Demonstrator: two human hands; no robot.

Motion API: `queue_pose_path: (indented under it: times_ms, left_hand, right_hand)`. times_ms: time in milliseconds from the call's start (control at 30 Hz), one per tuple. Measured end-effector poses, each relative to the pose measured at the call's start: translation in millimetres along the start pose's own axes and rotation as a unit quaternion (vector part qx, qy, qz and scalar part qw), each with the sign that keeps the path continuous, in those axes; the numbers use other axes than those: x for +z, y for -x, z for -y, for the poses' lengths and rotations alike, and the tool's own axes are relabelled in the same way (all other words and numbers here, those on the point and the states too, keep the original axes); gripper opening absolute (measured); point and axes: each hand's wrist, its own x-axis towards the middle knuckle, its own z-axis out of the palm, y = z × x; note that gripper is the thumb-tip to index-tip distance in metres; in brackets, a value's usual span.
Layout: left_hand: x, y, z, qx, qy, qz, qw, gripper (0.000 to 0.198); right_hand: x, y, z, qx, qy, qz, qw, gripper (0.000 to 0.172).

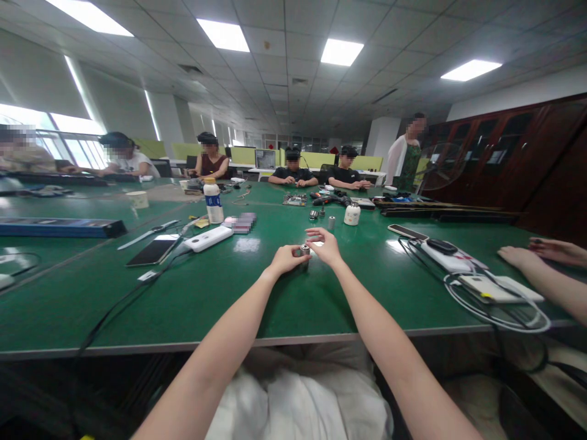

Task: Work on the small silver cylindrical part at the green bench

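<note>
Both my arms reach out over the green table (257, 299). My left hand (287, 259) and my right hand (323, 245) meet around a small silver metal cylinder (305, 249) held just above the tabletop. The left hand's fingers pinch it from the left side. From the right, the other hand's fingers curl over its top. Further back on the table stand similar small metal parts (313, 214) and a little white jar (351, 214).
A white power bank (208, 239), a dark phone (153, 250) and a white bottle (213, 201) lie to the left. Cables and white devices (486, 287) lie to the right, by another person's hands (518, 256). Several people sit at the far side.
</note>
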Motion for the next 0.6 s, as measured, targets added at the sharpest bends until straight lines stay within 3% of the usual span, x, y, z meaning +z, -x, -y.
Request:
queue_pose_path:
  times_ms: [600]
  left_hand:
    - [0.2, 0.0, 0.5, 0.008, 0.001, 0.003, 1.000, 0.044]
  right_hand:
    - [2.6, 2.9, 2.3, -0.014, 0.050, 0.024, 0.998, 0.032]
